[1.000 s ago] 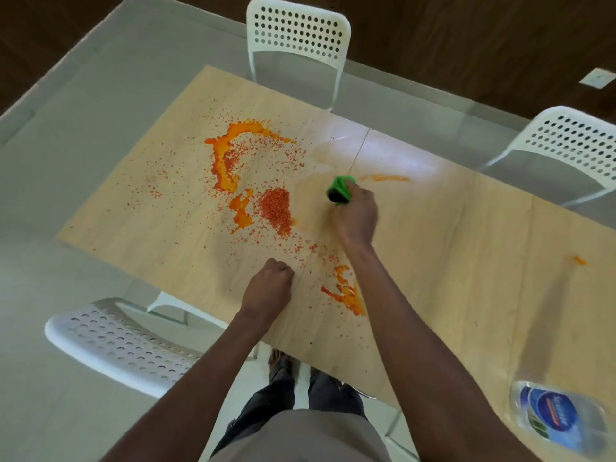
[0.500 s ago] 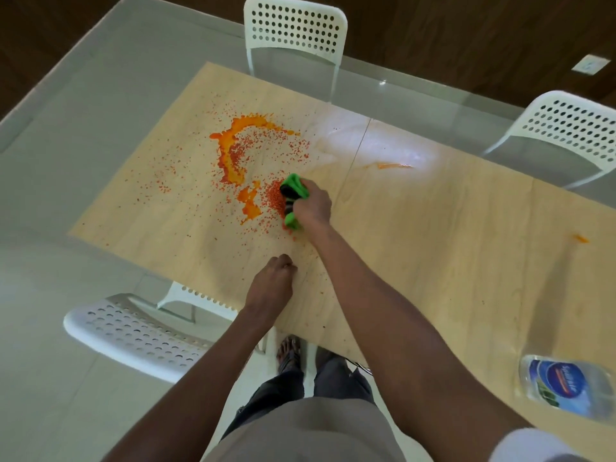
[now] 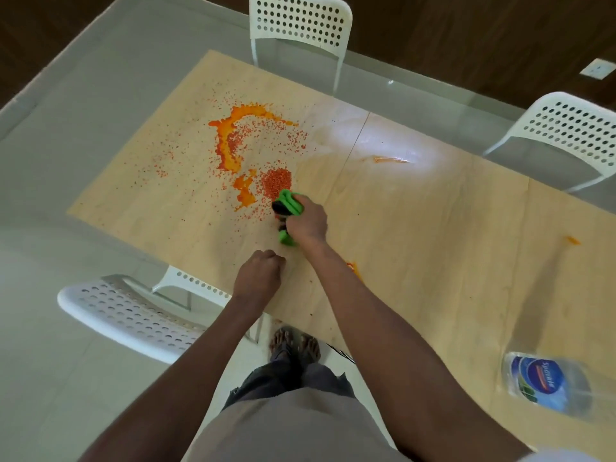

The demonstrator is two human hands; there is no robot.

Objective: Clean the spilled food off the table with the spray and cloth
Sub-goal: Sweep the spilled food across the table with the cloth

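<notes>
My right hand [image 3: 305,223] grips a bunched green cloth [image 3: 289,204] and presses it on the wooden table [image 3: 416,228], just at the near edge of a heap of red grains [image 3: 276,182]. An orange sauce spill [image 3: 230,141] curves further left, with grains scattered around it. Small orange smears lie at the far middle [image 3: 388,159], at the right [image 3: 572,240] and beside my right forearm [image 3: 352,267]. My left hand [image 3: 258,275] rests as a fist on the table's near edge, holding nothing. The spray bottle [image 3: 546,383] lies at the near right.
White perforated chairs stand at the far side [image 3: 300,23], the far right [image 3: 563,128] and the near left [image 3: 126,315]. A glass surface [image 3: 83,111] surrounds the wooden top. My bare feet [image 3: 295,345] show below the table edge.
My right hand swept the cloth from the table's middle leftward to the grain heap, then drew it slightly back towards me. The left fist stayed in place.
</notes>
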